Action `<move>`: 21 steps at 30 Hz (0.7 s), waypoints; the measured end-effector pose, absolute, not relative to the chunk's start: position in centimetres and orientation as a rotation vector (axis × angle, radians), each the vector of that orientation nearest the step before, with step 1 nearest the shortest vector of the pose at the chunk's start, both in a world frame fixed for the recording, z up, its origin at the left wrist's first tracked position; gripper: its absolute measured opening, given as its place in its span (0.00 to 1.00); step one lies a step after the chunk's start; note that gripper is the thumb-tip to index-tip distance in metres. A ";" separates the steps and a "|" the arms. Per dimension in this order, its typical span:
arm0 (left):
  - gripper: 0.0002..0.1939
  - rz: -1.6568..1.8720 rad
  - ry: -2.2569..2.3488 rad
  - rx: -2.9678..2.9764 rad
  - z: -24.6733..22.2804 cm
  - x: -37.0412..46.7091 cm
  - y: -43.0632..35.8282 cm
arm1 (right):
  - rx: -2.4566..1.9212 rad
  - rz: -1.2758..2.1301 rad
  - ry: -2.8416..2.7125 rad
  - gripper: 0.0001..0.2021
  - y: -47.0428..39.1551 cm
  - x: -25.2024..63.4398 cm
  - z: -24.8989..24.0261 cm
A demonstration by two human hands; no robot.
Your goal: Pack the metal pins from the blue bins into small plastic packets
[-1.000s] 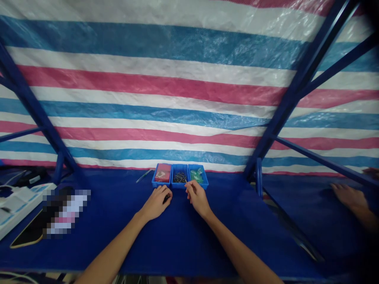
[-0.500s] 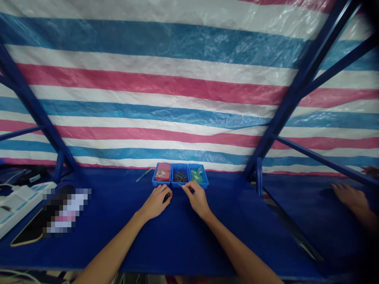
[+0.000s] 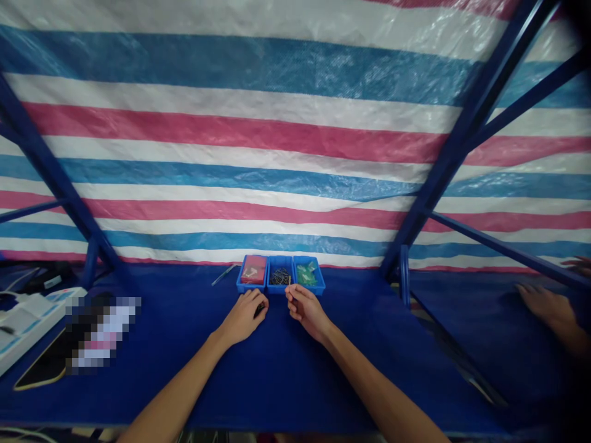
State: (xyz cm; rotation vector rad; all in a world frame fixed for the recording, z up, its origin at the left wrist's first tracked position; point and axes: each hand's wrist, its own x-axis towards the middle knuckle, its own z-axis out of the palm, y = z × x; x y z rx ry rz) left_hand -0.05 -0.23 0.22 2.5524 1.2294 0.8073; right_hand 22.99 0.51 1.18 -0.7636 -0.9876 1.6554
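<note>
Three small blue bins stand side by side at the back of the blue table. The middle bin (image 3: 280,290) holds many dark, thin screws (image 3: 279,276). My right hand (image 3: 306,311) is closed just in front of it, a small slender screw (image 3: 289,284) pinched upright between thumb and fingertips. On the table before the left bin (image 3: 252,289) rests my left hand (image 3: 244,315), its fingers curled round something dark (image 3: 259,309) that I cannot make out clearly.
Red packets (image 3: 253,269) fill the left bin; green-looking bags (image 3: 306,274) lie in the right one. A pen-like stick (image 3: 224,275) lies left of the bins. Further left are a phone (image 3: 44,363) and a power strip (image 3: 41,326). Another person's hand (image 3: 545,303) is at right, beyond a frame post.
My right hand has drawn slightly back from the middle bin, and the screw in it has turned from slanting to upright. My left hand has stayed in place.
</note>
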 end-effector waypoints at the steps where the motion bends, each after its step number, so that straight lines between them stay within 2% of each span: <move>1: 0.06 0.803 1.234 2.552 0.2 -0.1 -0.2 | -0.799 1.623 -1.026 0.15 0.5 23.0 1.2; 4: 0.06 0.791 1.241 2.549 0.3 -0.1 -0.2 | -0.985 1.369 -1.240 0.14 0.6 22.9 0.9; 9: 0.06 0.800 1.241 2.555 0.3 -0.1 -0.2 | -1.221 0.597 -1.598 0.10 0.3 23.3 0.3; 12: 0.06 0.809 1.231 2.561 0.3 -0.1 -0.1 | -1.257 0.414 -1.664 0.07 0.0 23.5 0.3; 16: 0.06 0.814 1.229 2.562 0.2 -0.1 -0.1 | -1.210 0.538 -1.600 0.08 0.2 23.3 0.5; 21: 0.06 0.826 1.225 2.554 0.2 -0.1 -0.1 | -1.095 1.118 -1.354 0.16 0.5 22.8 0.6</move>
